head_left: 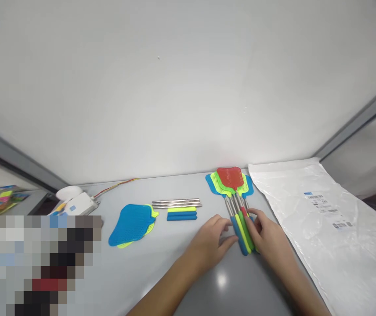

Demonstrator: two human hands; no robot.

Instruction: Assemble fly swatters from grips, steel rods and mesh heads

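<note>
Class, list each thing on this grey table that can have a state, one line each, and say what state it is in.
Fly swatters: assembled, bunched flat, heads fanned out.
Left hand: open, fingertips against the swatter handles.
Right hand: curled round the handles from the other side.
Loose swatter heads: stacked flat, no rods attached.
Metal rods: bare, lying side by side.
Foam grips: loose, lined up in a row.
Plastic bag: lying flat.

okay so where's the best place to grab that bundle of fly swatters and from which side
Probably by the bundled handles, closing from both sides as the left hand and right hand already flank them. The handles lie parallel and close together, while the mesh heads fan out wide and look floppy.
</note>
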